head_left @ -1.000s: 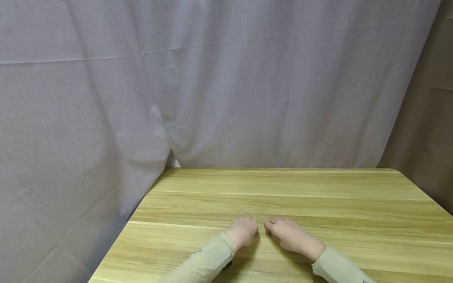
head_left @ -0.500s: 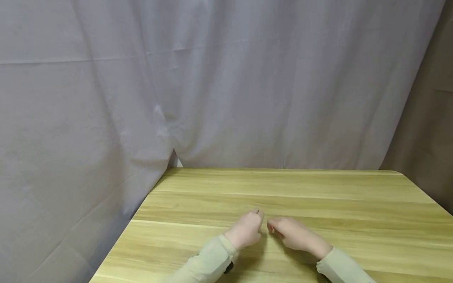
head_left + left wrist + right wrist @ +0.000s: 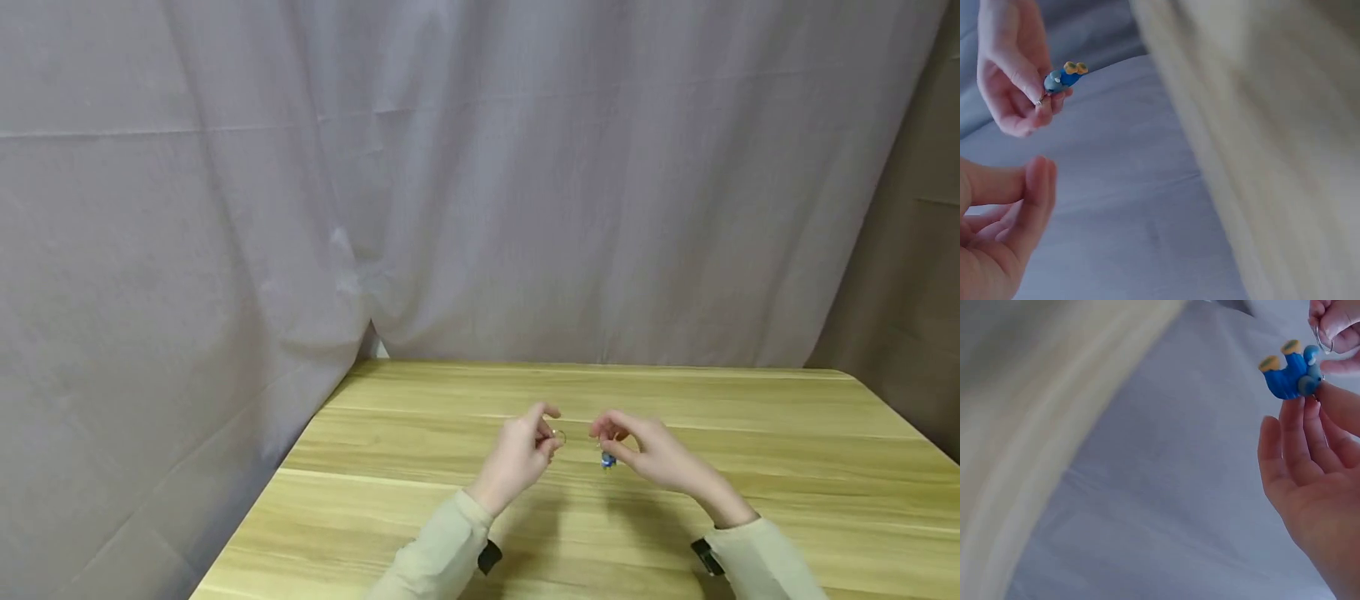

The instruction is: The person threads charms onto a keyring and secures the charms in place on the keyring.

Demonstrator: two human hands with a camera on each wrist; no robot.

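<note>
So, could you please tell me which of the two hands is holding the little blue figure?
The right hand pinches the blue figure; the left hand pinches a thin metal ring.

A light yellow-green wooden surface (image 3: 750,467) with long plank lines runs across the lower part of the head view. Behind it and along its left side hangs a pale grey creased fabric curtain (image 3: 465,183). A brown wall (image 3: 911,250) shows at far right.

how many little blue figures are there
1: the small blue figure with yellow tips hangs pinched in the right hand, raised over the wooden table. The left hand pinches a thin metal ring.
</note>
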